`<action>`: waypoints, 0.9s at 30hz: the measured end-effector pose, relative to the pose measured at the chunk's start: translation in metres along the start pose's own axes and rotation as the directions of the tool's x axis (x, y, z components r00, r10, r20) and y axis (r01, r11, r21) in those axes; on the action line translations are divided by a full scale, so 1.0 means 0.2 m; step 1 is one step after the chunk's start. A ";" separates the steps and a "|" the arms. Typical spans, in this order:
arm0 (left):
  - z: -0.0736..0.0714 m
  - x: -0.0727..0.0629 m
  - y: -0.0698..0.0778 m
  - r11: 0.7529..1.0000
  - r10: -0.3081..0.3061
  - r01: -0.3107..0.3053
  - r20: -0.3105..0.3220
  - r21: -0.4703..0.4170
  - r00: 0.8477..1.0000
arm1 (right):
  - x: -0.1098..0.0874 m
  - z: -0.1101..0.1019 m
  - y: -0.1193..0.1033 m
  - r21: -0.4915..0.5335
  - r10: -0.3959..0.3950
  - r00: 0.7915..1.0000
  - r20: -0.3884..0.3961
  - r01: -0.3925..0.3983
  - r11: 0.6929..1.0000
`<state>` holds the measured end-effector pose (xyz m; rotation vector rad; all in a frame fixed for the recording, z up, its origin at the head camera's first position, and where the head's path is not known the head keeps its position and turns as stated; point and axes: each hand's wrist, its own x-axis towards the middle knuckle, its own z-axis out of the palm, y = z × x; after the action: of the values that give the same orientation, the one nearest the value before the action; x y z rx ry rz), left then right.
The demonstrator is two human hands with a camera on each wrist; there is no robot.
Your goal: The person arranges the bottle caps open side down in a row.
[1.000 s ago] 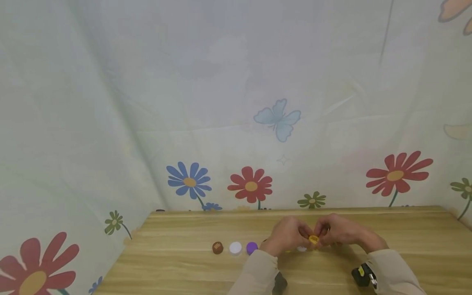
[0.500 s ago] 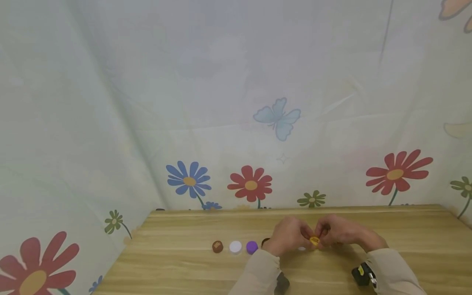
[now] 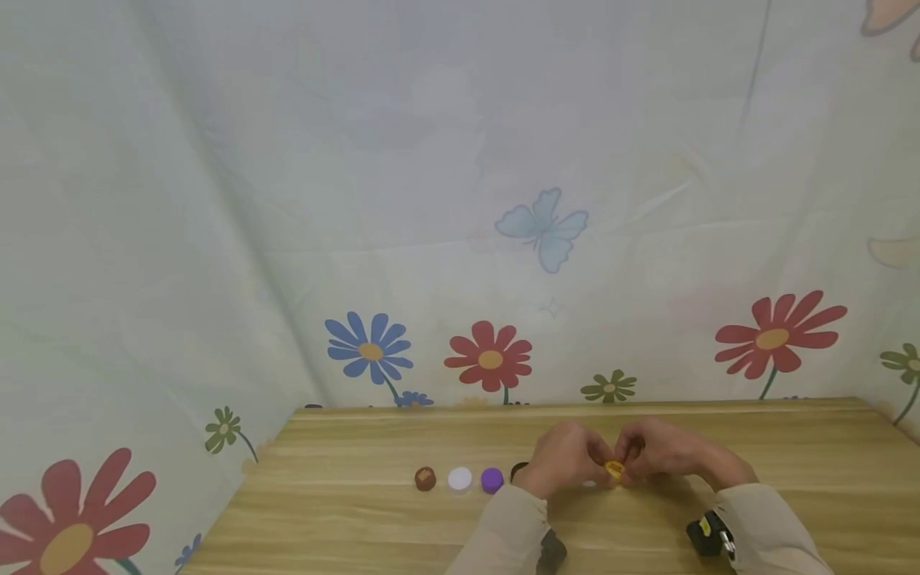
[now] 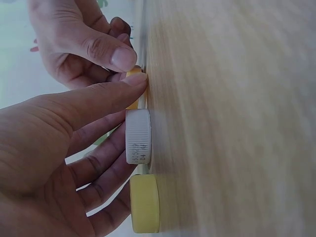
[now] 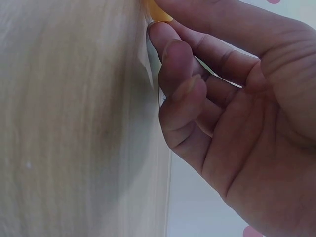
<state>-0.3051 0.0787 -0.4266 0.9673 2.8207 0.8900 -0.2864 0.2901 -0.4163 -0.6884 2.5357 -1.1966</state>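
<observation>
An orange-yellow bottle cap (image 3: 614, 469) is pinched from both sides at the right end of a row of caps, close to the wooden tabletop. My left hand (image 3: 564, 461) grips its left side with thumb and fingers. From the right, my right hand (image 3: 660, 449) pinches the same cap; its other fingers curl loosely in the right wrist view. Beside the left fingers in the left wrist view stands a ribbed white cap (image 4: 138, 136) with small print, then a yellow cap (image 4: 145, 203). The left hand mostly hides these two in the head view.
Further left in the row lie a brown cap (image 3: 425, 479), a white cap (image 3: 460, 480), a purple cap (image 3: 492, 481) and a dark cap (image 3: 517, 470), partly covered by the left hand. A flower-printed cloth (image 3: 402, 263) hangs behind the table (image 3: 345, 511).
Both hands stay almost in place around the orange-yellow cap, with only a slight shift right. More of the dark cap shows beside the left hand, and the yellow cap is now covered in the head view.
</observation>
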 end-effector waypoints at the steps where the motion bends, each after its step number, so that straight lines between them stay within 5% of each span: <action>1: 0.00 0.00 0.00 1.000 0.001 -0.001 -0.001 0.002 1.000 | 0.00 0.00 0.00 -0.003 0.000 1.000 -0.001 0.000 1.000; 27: -0.02 0.00 0.00 1.000 0.010 -0.010 0.065 -0.003 0.998 | -0.01 -0.01 0.01 -0.012 0.023 1.000 -0.012 -0.023 1.000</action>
<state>-0.3064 0.0770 -0.4233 0.9926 2.7627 0.8468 -0.2860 0.2934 -0.4161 -0.6554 2.5559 -1.1819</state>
